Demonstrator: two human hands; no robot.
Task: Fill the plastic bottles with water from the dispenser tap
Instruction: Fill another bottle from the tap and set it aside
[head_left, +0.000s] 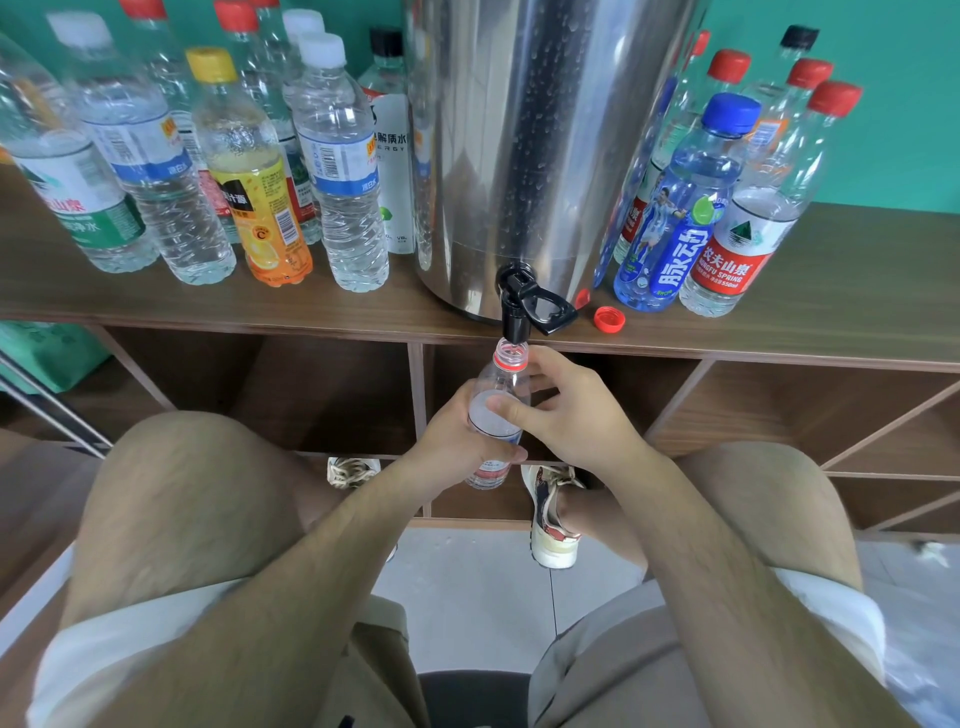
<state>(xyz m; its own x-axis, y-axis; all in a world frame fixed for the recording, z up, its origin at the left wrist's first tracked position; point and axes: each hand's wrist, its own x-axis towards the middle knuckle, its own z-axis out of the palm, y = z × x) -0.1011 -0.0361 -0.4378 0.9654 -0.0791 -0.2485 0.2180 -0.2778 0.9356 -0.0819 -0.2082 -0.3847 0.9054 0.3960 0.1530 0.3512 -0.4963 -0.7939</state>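
Item: plastic bottle (500, 382), clear, uncapped, red neck ring, red-and-white label near the base.
Position: held in the air below the table (208, 306) edge, between both hands, mouth directly under the black tap (513, 312) of the steel dispenser (535, 156).
Orientation: long axis close to vertical, mouth up, the top leaning slightly to the right of the base.
Left hand (449, 434): fingers curled round the lower body, gripping it; the label shows just below them.
Right hand (569, 410): fingers wrapped round the upper body, thumb across the front; neck and mouth stand clear above them.
Nearby: loose red cap (609, 318) on the table right of the tap; capped bottles to the left (343, 156) and right (675, 208) of the dispenser.
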